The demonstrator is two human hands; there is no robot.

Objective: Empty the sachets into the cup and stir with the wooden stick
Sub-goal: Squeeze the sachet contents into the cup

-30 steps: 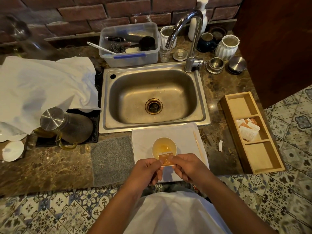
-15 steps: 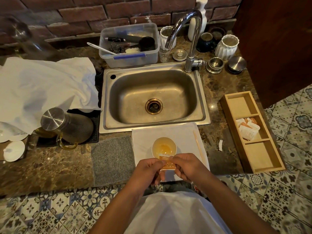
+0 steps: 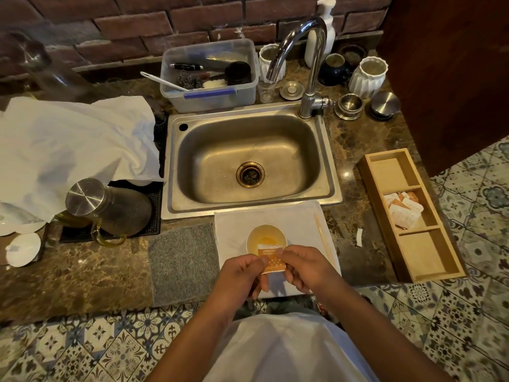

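Note:
A small white cup (image 3: 266, 236) with amber liquid stands on a white cloth (image 3: 297, 220) in front of the sink. Just over its near rim, an orange and white sachet (image 3: 271, 259) is pinched between my left hand (image 3: 242, 274) and my right hand (image 3: 305, 267), each gripping one side. The wooden stick (image 3: 322, 238) lies on the cloth to the right of the cup. More sachets (image 3: 403, 209) sit in the middle compartment of a wooden tray (image 3: 429, 274) on the right.
A steel sink (image 3: 248, 161) with a tall tap (image 3: 308, 64) lies behind the cloth. A grey mat (image 3: 183, 264) is left of the cloth, a glass jug with a steel lid (image 3: 107, 208) further left. A torn paper scrap (image 3: 359, 237) lies on the counter.
Both hands have drawn the sachet slightly toward me and lower, from over the cup to its near rim. Nothing else has moved.

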